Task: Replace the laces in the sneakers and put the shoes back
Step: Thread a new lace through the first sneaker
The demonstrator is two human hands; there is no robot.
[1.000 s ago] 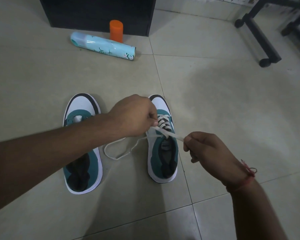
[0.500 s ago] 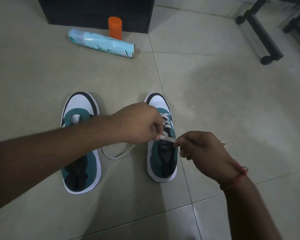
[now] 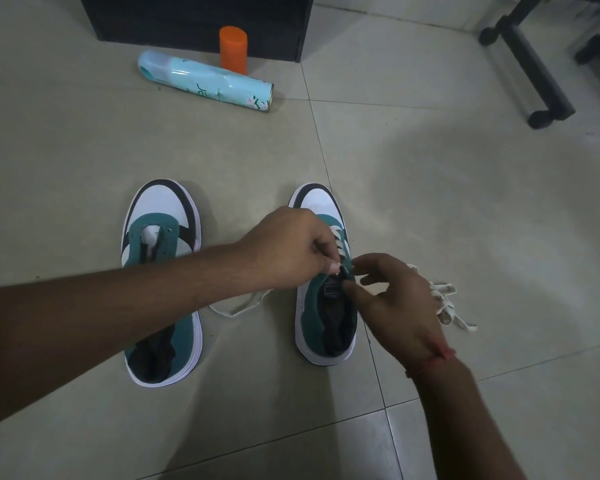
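Now we see two teal-and-white sneakers on glossy tile, toes pointing away. Left hand (image 3: 288, 247) pinches flat white lace (image 3: 340, 242) at right sneaker (image 3: 321, 306); right hand (image 3: 392, 299), fingers loosely spread, touches tongue. Left sneaker (image 3: 160, 282) unlaced. Beyond: spray can (image 3: 205, 81) lying sideways, orange cap (image 3: 233, 48) upright.

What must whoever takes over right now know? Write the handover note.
Left hand pinches the flat white lace at the top eyelets of the right teal-and-white sneaker. Right hand: fingers at the same eyelets, grip unclear.
Loose lace ends lie on the tiled floor either side of that shoe.
Done: right sneaker mostly laced.
Left: finish it, lace the bare left teal-and-white sneaker, put both back.
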